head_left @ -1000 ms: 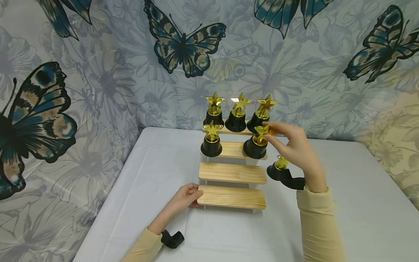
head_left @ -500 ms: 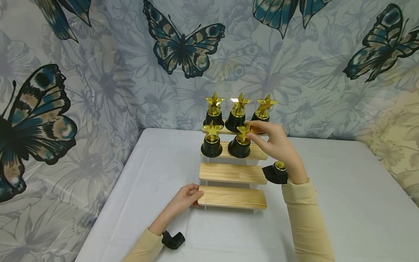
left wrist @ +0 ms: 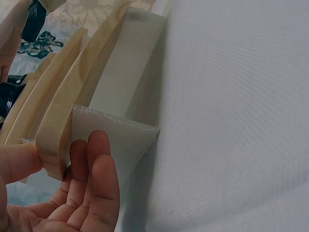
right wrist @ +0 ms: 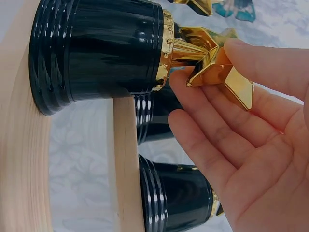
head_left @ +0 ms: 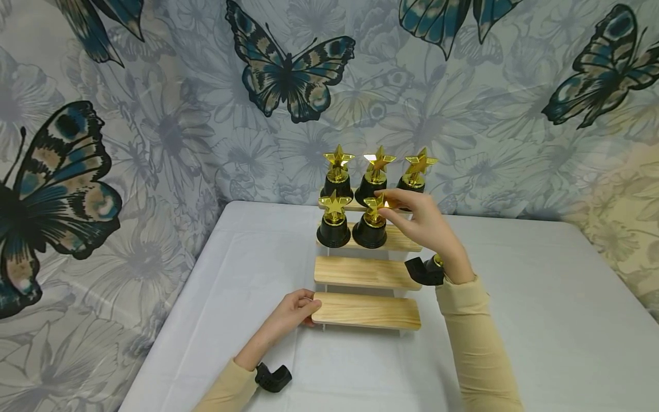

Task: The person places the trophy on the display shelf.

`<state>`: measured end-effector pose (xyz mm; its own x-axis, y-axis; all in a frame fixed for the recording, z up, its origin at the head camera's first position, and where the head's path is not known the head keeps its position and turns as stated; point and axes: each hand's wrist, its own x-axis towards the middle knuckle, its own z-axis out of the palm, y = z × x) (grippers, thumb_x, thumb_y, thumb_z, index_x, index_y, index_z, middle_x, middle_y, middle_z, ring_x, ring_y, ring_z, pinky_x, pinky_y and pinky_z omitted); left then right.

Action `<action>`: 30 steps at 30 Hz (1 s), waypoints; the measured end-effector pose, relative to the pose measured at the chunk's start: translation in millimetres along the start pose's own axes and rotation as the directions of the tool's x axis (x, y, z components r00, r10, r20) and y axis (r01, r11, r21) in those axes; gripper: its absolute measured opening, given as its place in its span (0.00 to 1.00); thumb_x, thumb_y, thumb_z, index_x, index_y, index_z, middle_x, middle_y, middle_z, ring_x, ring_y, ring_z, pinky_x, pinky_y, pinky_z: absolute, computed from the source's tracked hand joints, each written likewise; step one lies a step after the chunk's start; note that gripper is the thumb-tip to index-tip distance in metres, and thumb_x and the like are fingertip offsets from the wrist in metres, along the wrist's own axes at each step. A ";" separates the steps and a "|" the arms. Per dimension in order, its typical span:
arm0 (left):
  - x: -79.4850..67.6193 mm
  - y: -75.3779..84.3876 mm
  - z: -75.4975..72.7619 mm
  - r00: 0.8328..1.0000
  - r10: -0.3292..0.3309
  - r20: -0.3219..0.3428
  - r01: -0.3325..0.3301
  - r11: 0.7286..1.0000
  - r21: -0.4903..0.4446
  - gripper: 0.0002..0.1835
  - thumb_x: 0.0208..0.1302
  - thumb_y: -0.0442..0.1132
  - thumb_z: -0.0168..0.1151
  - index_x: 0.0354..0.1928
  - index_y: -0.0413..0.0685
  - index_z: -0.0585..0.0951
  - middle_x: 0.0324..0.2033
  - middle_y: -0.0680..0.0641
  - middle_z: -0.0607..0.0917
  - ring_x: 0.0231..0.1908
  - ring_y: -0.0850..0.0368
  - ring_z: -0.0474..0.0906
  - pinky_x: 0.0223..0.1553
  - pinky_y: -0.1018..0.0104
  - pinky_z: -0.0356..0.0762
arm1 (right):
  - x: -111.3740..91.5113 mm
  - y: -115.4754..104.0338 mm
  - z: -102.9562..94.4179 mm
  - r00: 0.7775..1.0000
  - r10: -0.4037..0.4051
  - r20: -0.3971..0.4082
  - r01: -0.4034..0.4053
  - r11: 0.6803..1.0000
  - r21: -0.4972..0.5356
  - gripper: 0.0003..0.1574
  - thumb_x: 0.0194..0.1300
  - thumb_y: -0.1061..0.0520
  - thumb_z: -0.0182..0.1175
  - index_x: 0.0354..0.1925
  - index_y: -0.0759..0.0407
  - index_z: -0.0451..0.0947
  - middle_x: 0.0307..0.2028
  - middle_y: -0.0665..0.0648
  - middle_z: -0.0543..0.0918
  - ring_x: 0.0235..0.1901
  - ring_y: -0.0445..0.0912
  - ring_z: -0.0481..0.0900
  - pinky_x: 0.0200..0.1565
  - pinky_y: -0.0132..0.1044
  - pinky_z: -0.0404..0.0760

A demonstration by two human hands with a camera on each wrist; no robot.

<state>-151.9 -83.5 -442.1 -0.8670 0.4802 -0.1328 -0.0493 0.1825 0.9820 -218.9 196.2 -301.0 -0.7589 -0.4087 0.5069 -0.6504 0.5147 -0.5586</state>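
Note:
My right hand (head_left: 424,226) pinches the gold star of a star trophy (head_left: 369,230) between thumb and fingers. This trophy's black base stands upright on the second-highest tier of a wooden stepped stand (head_left: 366,311), just right of another star trophy (head_left: 333,229). In the right wrist view the thumb presses the star (right wrist: 212,63), with the fingers behind it. At the stand's lowest tier, my left hand (head_left: 290,312) grips the left end. The left wrist view shows its thumb on top of the board (left wrist: 53,140) and its fingers curled underneath, near the white support (left wrist: 111,135).
Three star trophies stand on the top tier, including a middle one (head_left: 378,171). Another trophy (head_left: 437,260), mostly hidden by the right wrist's black camera mount (head_left: 424,271), is right of the stand. A white cloth (head_left: 556,320) covers the table; butterfly-patterned fabric (head_left: 288,68) hangs behind.
My right hand has moved the pinched trophy leftward along the second-highest tier, from its right end to beside the left trophy. The left hand has stayed on the lowest tier.

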 end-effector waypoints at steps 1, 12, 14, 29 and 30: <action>-1.9 4.2 0.5 1.000 0.002 0.001 -0.002 1.000 0.004 0.17 0.69 0.34 0.50 0.49 0.22 0.68 0.32 0.36 0.83 0.26 0.55 0.78 0.35 0.52 0.78 | 0.6 0.2 0.3 1.000 0.000 0.001 0.000 1.000 0.002 0.22 0.61 0.65 0.61 0.54 0.65 0.75 0.43 0.60 0.82 0.38 0.48 0.81 0.42 0.44 0.78; 3.5 -11.0 -0.6 1.000 0.003 -0.001 -0.003 1.000 0.022 0.20 0.69 0.40 0.53 0.50 0.25 0.69 0.30 0.41 0.83 0.25 0.57 0.77 0.33 0.60 0.78 | 3.8 4.0 2.1 1.000 0.015 0.010 -0.015 1.000 -0.002 0.22 0.62 0.63 0.60 0.55 0.66 0.74 0.44 0.60 0.81 0.40 0.50 0.81 0.43 0.43 0.78; 7.1 -19.8 -1.3 1.000 0.002 -0.001 -0.002 1.000 0.019 0.22 0.69 0.42 0.53 0.50 0.26 0.69 0.29 0.42 0.83 0.25 0.59 0.77 0.32 0.63 0.77 | 3.4 4.2 2.3 1.000 0.020 0.008 -0.020 1.000 -0.002 0.22 0.62 0.63 0.60 0.55 0.65 0.74 0.45 0.60 0.81 0.41 0.51 0.81 0.43 0.44 0.78; 8.6 -20.8 -1.4 1.000 -0.004 -0.001 0.004 1.000 0.006 0.21 0.69 0.40 0.52 0.51 0.25 0.68 0.32 0.39 0.83 0.26 0.58 0.78 0.33 0.59 0.79 | 3.2 2.8 0.9 1.000 0.003 -0.010 -0.003 1.000 0.022 0.30 0.60 0.66 0.62 0.60 0.67 0.68 0.49 0.63 0.78 0.44 0.53 0.78 0.46 0.44 0.77; 8.2 -20.4 -1.6 1.000 -0.003 -0.001 0.003 1.000 0.008 0.21 0.69 0.40 0.52 0.51 0.25 0.68 0.32 0.39 0.83 0.26 0.58 0.78 0.33 0.59 0.79 | 3.0 1.7 0.0 1.000 -0.004 -0.018 0.004 1.000 0.025 0.30 0.59 0.66 0.62 0.60 0.67 0.68 0.49 0.63 0.78 0.45 0.53 0.78 0.46 0.45 0.77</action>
<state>-158.8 -84.7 -463.0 -0.8675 0.4786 -0.1353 -0.0474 0.1911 0.9804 -222.3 195.9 -300.4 -0.7559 -0.3973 0.5203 -0.6540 0.4944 -0.5726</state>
